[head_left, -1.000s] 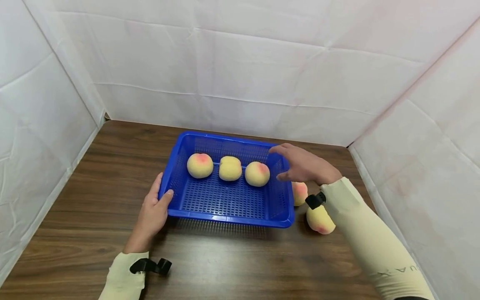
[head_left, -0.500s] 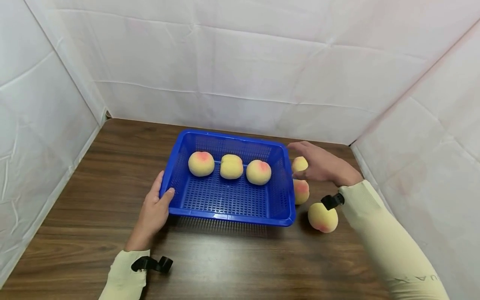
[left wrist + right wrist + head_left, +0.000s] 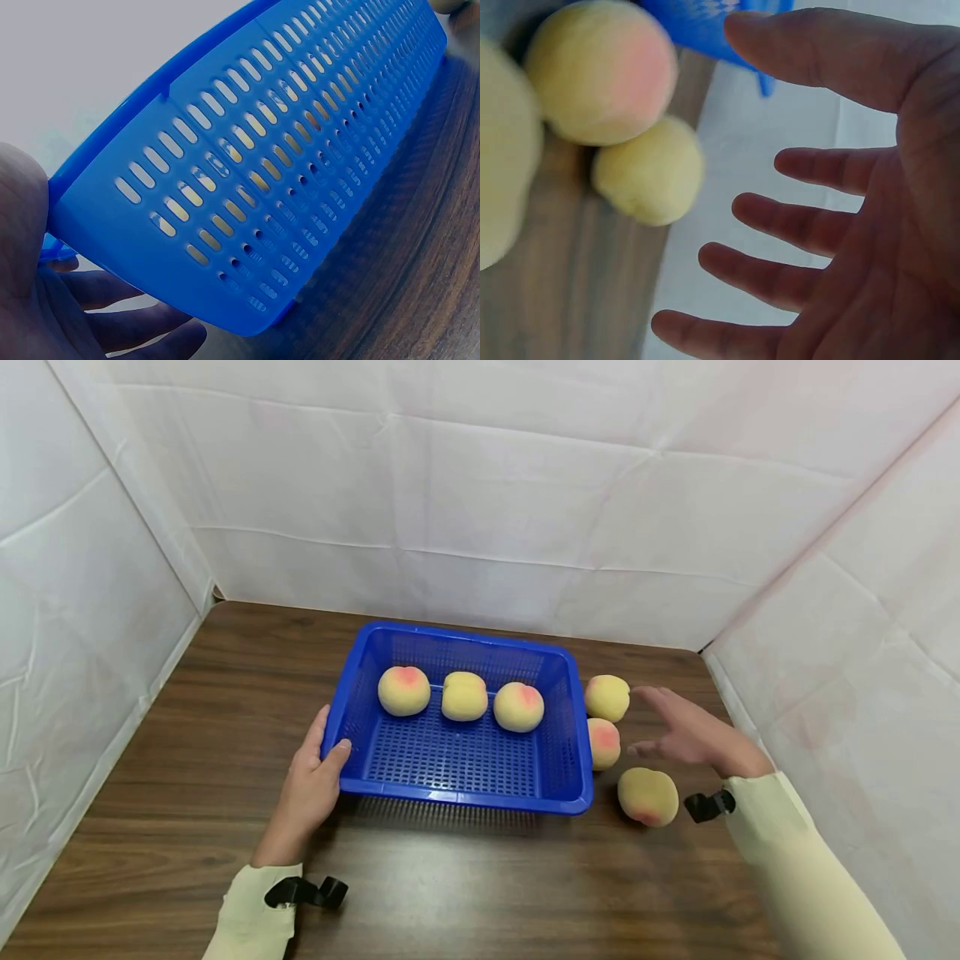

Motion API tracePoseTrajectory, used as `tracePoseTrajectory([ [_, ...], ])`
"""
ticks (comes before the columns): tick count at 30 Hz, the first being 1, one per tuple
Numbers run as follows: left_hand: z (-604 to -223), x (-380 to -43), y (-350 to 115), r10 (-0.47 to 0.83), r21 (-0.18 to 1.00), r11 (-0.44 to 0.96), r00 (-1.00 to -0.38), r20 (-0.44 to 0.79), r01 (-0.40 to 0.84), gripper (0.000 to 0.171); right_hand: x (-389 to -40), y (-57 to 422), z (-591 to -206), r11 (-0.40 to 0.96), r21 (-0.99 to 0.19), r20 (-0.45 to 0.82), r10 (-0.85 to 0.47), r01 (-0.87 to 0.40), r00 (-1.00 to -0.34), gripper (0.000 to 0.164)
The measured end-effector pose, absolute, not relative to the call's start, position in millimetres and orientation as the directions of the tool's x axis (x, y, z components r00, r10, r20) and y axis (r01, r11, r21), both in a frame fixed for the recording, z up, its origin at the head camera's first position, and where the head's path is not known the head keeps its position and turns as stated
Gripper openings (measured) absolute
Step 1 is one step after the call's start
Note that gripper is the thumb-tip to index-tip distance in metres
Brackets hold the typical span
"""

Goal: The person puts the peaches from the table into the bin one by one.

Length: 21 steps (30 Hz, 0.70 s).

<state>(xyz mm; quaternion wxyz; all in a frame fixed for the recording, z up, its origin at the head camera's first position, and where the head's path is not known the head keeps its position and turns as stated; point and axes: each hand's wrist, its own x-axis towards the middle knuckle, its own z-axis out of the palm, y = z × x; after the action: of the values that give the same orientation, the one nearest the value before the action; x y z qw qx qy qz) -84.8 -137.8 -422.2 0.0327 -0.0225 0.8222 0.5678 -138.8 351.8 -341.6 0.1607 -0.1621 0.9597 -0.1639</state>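
Note:
My left hand grips the left end of a blue plastic basket, thumb over the rim and fingers beneath; the left wrist view shows the basket's slotted side. Three peaches lie in a row inside it: a left peach, a middle peach and a right peach. To the basket's right, my right hand hangs with spread fingers and holds nothing. Beside it on the table are a back peach, a peach against the basket and a front peach.
The brown wooden table carries everything. White cloth hangs behind the table's back edge, with more cloth on the left and right sides. A black wrist camera sits on the right sleeve.
My right hand has moved right from over the basket's right rim to beyond the loose peaches, uncovering the back one. The left hand keeps its grip, and the basket stays in place.

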Motion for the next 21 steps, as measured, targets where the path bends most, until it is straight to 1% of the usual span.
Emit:
tracePoseTrajectory([
  [5,-423,-85,-138,-0.002,0.935,0.349,-0.997,-0.072,-0.069,0.062,-116,369,-366,0.894,-0.428,-0.323,-0.288,-0.132,-0.902,0.091],
  [10,-424,-84,-138,0.0,0.935,0.348,-0.998,-0.063,-0.059,0.062,-94,373,-391,0.885,-0.462,-0.372,-0.248,-0.053,-0.894,0.098],
  [15,-425,-84,-138,-0.001,0.936,0.346,-0.998,-0.063,-0.06,0.062,-81,368,-413,0.895,-0.444,-0.344,-0.225,-0.053,-0.912,0.1],
  [18,-424,-84,-138,-0.003,0.939,0.339,-0.998,-0.056,-0.054,0.062,-75,366,-425,0.906,-0.416,-0.282,-0.215,-0.083,-0.935,0.098],
  [21,-424,-83,-138,-0.006,0.943,0.329,-0.999,-0.041,-0.041,0.062,-73,363,-434,0.911,-0.399,-0.2,-0.201,-0.108,-0.959,0.09],
])
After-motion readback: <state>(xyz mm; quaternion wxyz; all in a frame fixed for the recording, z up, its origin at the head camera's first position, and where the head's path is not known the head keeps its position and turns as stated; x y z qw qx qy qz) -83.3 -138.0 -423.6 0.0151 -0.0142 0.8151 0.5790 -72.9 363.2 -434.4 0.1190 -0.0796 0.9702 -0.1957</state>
